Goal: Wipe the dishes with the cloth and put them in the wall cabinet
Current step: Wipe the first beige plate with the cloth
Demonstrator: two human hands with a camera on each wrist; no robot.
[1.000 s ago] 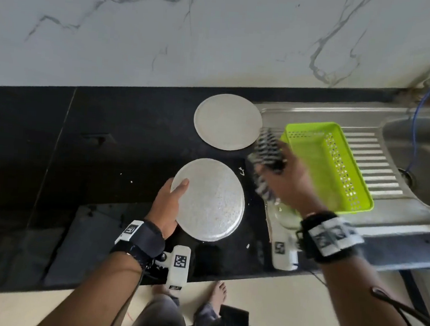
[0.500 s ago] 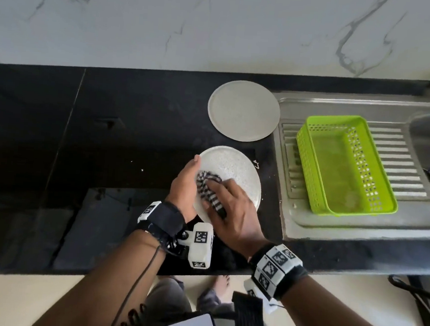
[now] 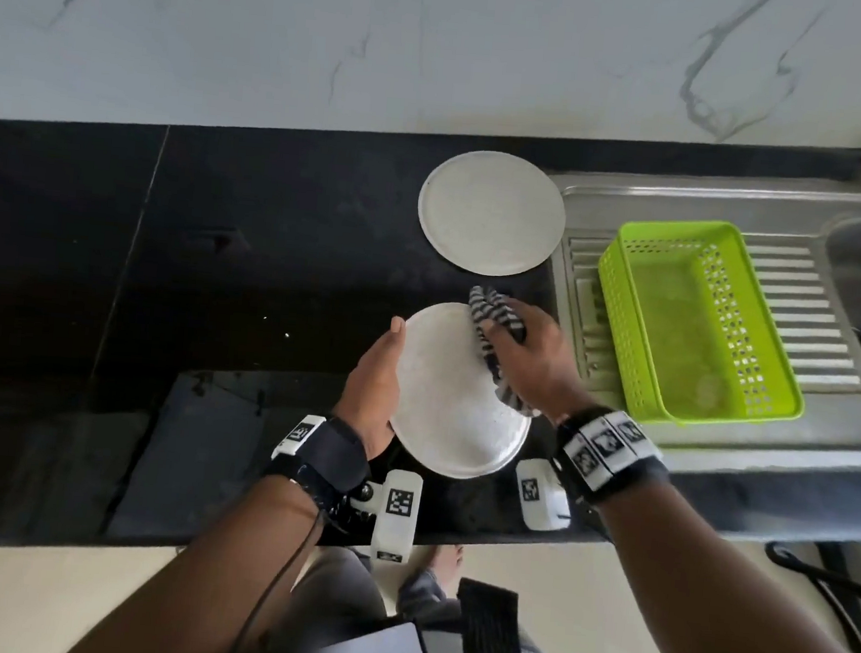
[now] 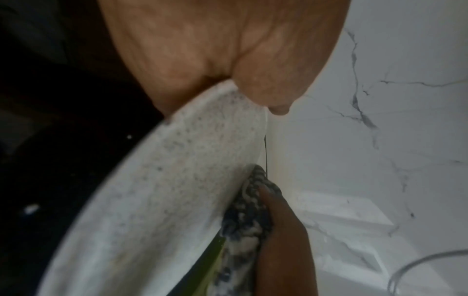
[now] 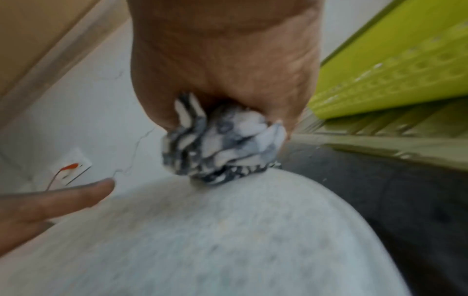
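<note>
While plate-pressed, cloth (image 3: pixel 494 341) inside right grip (image 3: pixel 529 354)

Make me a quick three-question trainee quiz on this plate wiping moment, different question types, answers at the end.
1. True or false: the left hand holds the near plate by its rim.
2. Multiple choice: the cloth is in A) the green basket, B) the right hand, C) on the far plate.
3. Fill in: the far plate lies on the black ____.

Key
1. True: the thumb lies along the left edge, with the palm under the rim.
2. B: the hand bunches the cloth against the plate's far right part.
3. Counter, beside the steel drainboard.
</note>
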